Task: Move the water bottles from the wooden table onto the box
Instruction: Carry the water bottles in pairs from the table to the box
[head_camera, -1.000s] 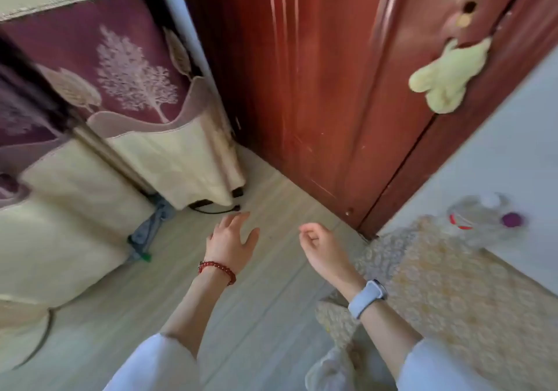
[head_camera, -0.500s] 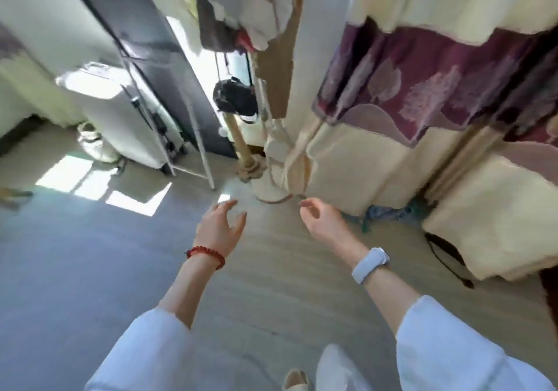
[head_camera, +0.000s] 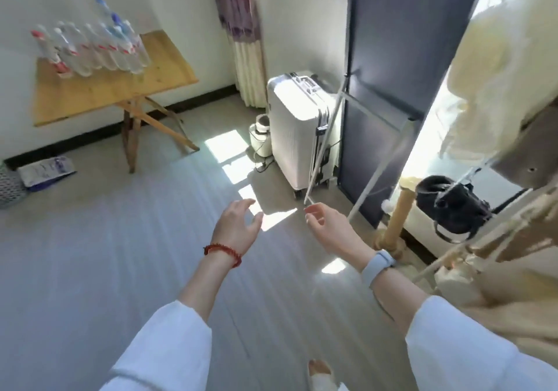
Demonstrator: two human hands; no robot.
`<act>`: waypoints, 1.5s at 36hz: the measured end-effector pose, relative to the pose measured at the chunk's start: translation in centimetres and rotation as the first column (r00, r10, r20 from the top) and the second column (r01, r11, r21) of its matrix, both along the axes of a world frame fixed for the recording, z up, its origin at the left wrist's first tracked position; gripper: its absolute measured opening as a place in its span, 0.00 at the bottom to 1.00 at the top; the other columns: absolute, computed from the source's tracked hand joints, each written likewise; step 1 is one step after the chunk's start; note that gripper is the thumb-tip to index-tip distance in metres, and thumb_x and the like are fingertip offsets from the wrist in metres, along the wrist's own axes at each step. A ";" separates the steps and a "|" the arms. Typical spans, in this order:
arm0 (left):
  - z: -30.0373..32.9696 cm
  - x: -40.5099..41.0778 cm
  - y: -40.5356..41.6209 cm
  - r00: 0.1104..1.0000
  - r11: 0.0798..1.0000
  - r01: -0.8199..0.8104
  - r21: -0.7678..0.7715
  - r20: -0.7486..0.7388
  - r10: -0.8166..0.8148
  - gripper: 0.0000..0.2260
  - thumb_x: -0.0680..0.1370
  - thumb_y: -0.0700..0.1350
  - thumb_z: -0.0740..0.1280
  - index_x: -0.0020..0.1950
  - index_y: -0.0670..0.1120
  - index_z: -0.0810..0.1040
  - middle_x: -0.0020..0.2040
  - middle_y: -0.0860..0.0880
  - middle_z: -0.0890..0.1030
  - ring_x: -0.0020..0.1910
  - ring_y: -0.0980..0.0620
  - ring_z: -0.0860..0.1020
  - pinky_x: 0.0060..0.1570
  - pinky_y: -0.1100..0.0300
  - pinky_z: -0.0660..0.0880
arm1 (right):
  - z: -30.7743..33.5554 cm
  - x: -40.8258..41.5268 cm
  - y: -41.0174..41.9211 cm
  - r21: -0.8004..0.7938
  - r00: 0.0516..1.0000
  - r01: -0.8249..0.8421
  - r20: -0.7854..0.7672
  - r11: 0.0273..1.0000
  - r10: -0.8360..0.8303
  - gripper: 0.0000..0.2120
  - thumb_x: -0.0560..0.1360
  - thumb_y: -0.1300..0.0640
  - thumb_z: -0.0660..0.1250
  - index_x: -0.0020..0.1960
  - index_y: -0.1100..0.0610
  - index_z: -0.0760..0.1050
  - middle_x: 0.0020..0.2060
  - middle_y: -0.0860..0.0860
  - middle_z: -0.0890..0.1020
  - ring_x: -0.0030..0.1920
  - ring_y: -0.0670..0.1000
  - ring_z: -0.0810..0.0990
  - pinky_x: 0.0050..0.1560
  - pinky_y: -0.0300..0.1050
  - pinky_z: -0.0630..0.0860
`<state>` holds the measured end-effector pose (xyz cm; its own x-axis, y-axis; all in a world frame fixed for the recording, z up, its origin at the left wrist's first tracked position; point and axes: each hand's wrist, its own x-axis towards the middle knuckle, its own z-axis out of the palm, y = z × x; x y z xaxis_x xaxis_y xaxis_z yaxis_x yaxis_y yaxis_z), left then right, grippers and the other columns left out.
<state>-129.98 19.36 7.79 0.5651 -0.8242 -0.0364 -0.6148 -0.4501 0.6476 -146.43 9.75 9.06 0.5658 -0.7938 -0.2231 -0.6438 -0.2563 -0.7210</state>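
Several clear water bottles [head_camera: 90, 46] with red labels and red or blue caps stand in a row on the wooden table [head_camera: 111, 88] at the upper left, against the white wall. My left hand [head_camera: 237, 227], with a red bead bracelet, hangs over the floor with fingers spread and empty. My right hand [head_camera: 327, 226], with a pale blue watch on the wrist, is beside it, fingers loosely curled around nothing. Both hands are far from the table. No box is in view.
A white suitcase [head_camera: 297, 131] stands by a dark panel [head_camera: 392, 58], with a small white appliance [head_camera: 261, 135] beside it. A coat rack with a black bag [head_camera: 450, 206] and clothes fills the right. A printed package [head_camera: 45, 170] lies on the floor under the table's left.
My view has swung left, from a red wooden door and patterned curtain to the room with the table and bottles. Both hands stay raised and empty in front of me.
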 end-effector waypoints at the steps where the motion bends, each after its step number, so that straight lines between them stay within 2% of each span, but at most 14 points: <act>1: 0.3 1.7 -1.2 1.000 1.000 -0.030 -0.006 -0.006 0.030 0.17 0.77 0.47 0.63 0.63 0.43 0.72 0.61 0.44 0.74 0.61 0.47 0.73 0.60 0.59 0.67 | 0.2 2.3 -1.7 -0.003 1.000 -0.025 0.005 1.000 0.025 0.14 0.78 0.55 0.57 0.62 0.57 0.72 0.57 0.53 0.79 0.57 0.53 0.77 0.53 0.42 0.70; 5: 0.9 9.1 -3.9 0.989 0.989 -0.148 -0.006 -0.009 0.148 0.16 0.77 0.46 0.62 0.63 0.43 0.72 0.61 0.44 0.74 0.60 0.48 0.73 0.58 0.61 0.66 | 0.3 12.3 -6.5 0.023 0.989 -0.148 0.023 0.989 0.148 0.14 0.77 0.55 0.57 0.61 0.56 0.73 0.55 0.54 0.80 0.56 0.54 0.78 0.53 0.43 0.71; 10: 0.5 21.1 -5.2 0.943 0.942 -0.334 -0.023 -0.024 0.333 0.16 0.77 0.46 0.62 0.63 0.42 0.72 0.62 0.43 0.74 0.61 0.46 0.73 0.61 0.57 0.67 | -0.2 25.7 -10.2 0.045 0.956 -0.292 0.048 0.955 0.290 0.14 0.77 0.56 0.57 0.60 0.57 0.73 0.55 0.54 0.81 0.56 0.54 0.78 0.57 0.49 0.75; 14: 0.4 32.6 -7.1 0.898 0.897 -0.440 -0.049 -0.019 0.440 0.15 0.77 0.46 0.63 0.62 0.42 0.73 0.61 0.43 0.75 0.60 0.46 0.73 0.60 0.57 0.67 | -0.6 37.7 -13.4 0.006 0.921 -0.388 0.052 0.922 0.387 0.15 0.77 0.57 0.57 0.61 0.58 0.73 0.57 0.55 0.80 0.56 0.54 0.78 0.57 0.44 0.72; 17: 0.9 41.2 -9.1 0.872 0.870 -0.489 -0.068 -0.020 0.489 0.14 0.77 0.45 0.63 0.61 0.43 0.74 0.60 0.44 0.76 0.59 0.46 0.74 0.58 0.59 0.68 | -0.3 47.1 -16.0 -0.014 0.913 -0.404 0.053 0.915 0.404 0.15 0.77 0.56 0.58 0.61 0.59 0.73 0.57 0.55 0.80 0.55 0.55 0.79 0.53 0.43 0.72; 21: 2.5 51.6 -12.2 0.851 0.843 -0.523 -0.127 -0.025 0.525 0.14 0.77 0.44 0.63 0.61 0.43 0.74 0.59 0.45 0.76 0.58 0.48 0.74 0.54 0.63 0.67 | 1.0 58.6 -19.1 -0.015 0.904 -0.420 0.078 0.907 0.420 0.14 0.77 0.57 0.58 0.61 0.59 0.73 0.57 0.55 0.80 0.56 0.55 0.79 0.54 0.41 0.71; 25: 3.2 60.3 -15.7 0.852 0.842 -0.521 -0.141 -0.030 0.522 0.14 0.77 0.45 0.62 0.61 0.44 0.74 0.59 0.46 0.76 0.58 0.50 0.74 0.55 0.63 0.67 | 2.0 67.3 -22.5 -0.012 0.901 -0.420 0.113 0.907 0.419 0.13 0.77 0.57 0.58 0.60 0.59 0.74 0.53 0.55 0.81 0.52 0.54 0.80 0.43 0.36 0.68; 31: 0.8 76.1 -23.7 0.843 0.831 -0.538 -0.143 -0.071 0.534 0.14 0.77 0.46 0.62 0.61 0.44 0.74 0.59 0.46 0.76 0.58 0.50 0.74 0.53 0.64 0.66 | -0.5 82.9 -32.2 -0.013 0.914 -0.381 0.147 0.925 0.378 0.13 0.77 0.57 0.58 0.59 0.58 0.74 0.54 0.57 0.81 0.51 0.55 0.81 0.46 0.41 0.72; 34: 0.4 79.7 -25.5 0.850 0.837 -0.527 -0.149 -0.072 0.522 0.15 0.77 0.46 0.62 0.62 0.44 0.72 0.61 0.46 0.75 0.58 0.50 0.74 0.53 0.64 0.66 | -0.5 86.4 -34.8 -0.013 0.922 -0.346 0.183 0.938 0.343 0.13 0.78 0.58 0.57 0.59 0.59 0.73 0.54 0.57 0.81 0.53 0.55 0.80 0.44 0.41 0.74; 37: -1.1 87.9 -30.1 0.854 0.841 -0.520 -0.147 -0.054 0.518 0.17 0.76 0.47 0.63 0.64 0.43 0.70 0.62 0.45 0.74 0.59 0.50 0.74 0.54 0.63 0.67 | -2.0 94.0 -40.2 -0.007 0.925 -0.322 0.210 0.947 0.317 0.13 0.78 0.58 0.57 0.60 0.60 0.72 0.54 0.57 0.81 0.53 0.54 0.79 0.53 0.48 0.76; 40: -1.7 96.2 -35.6 0.844 0.837 -0.535 -0.114 -0.096 0.527 0.20 0.76 0.48 0.64 0.66 0.44 0.67 0.64 0.45 0.72 0.61 0.48 0.73 0.54 0.62 0.67 | -3.3 102.3 -45.8 0.006 0.938 -0.288 0.203 0.958 0.281 0.14 0.78 0.57 0.58 0.62 0.59 0.71 0.54 0.56 0.80 0.48 0.52 0.80 0.53 0.50 0.77; 45: -3.6 106.5 -43.8 0.849 0.858 -0.509 -0.070 -0.202 0.488 0.26 0.74 0.49 0.67 0.70 0.47 0.62 0.69 0.47 0.67 0.65 0.49 0.69 0.61 0.57 0.68 | -5.5 113.5 -53.1 0.013 0.956 -0.263 0.142 0.965 0.259 0.19 0.77 0.56 0.60 0.67 0.57 0.66 0.63 0.56 0.75 0.60 0.55 0.76 0.55 0.47 0.72; 48: -4.4 109.1 -46.6 0.864 0.879 -0.470 -0.082 -0.245 0.439 0.30 0.73 0.49 0.69 0.71 0.49 0.58 0.71 0.49 0.63 0.68 0.49 0.66 0.65 0.54 0.67 | -6.2 117.4 -55.1 0.001 0.949 -0.291 0.125 0.957 0.289 0.24 0.77 0.55 0.62 0.71 0.56 0.61 0.69 0.54 0.67 0.67 0.55 0.69 0.64 0.48 0.68; 54: -7.1 114.9 -51.6 0.891 0.912 -0.384 -0.141 -0.316 0.326 0.38 0.68 0.43 0.74 0.72 0.50 0.57 0.70 0.50 0.63 0.65 0.58 0.62 0.63 0.63 0.59 | -8.9 124.9 -59.0 0.170 0.949 -0.304 0.142 0.937 0.282 0.37 0.74 0.56 0.67 0.75 0.56 0.48 0.75 0.54 0.57 0.73 0.55 0.61 0.69 0.50 0.65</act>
<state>-15.08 -32.27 0.72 0.8114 -0.5766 -0.0961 -0.2179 -0.4510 0.8655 -21.56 -49.25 0.13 0.7972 -0.5387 -0.2726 -0.4718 -0.2741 -0.8380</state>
